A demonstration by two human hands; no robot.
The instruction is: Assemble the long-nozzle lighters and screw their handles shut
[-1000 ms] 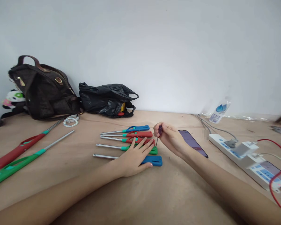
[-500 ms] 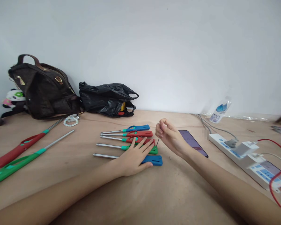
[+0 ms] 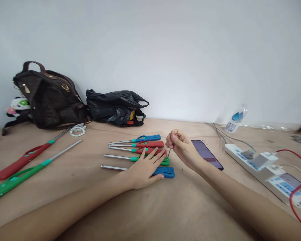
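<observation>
Right grip [image 3: 182, 147] pinches tool [image 3: 169, 152] against green lighter [image 3: 165, 161] | left grip [image 3: 145, 170] wide, flat across it | likely to stop wobbles

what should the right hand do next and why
Probably a small twist of the thin-shafted tool: the right hand grips it, its tip appears to meet the end of the green lighter, and the left hand lies spread over that lighter, perhaps steadying it.
</observation>
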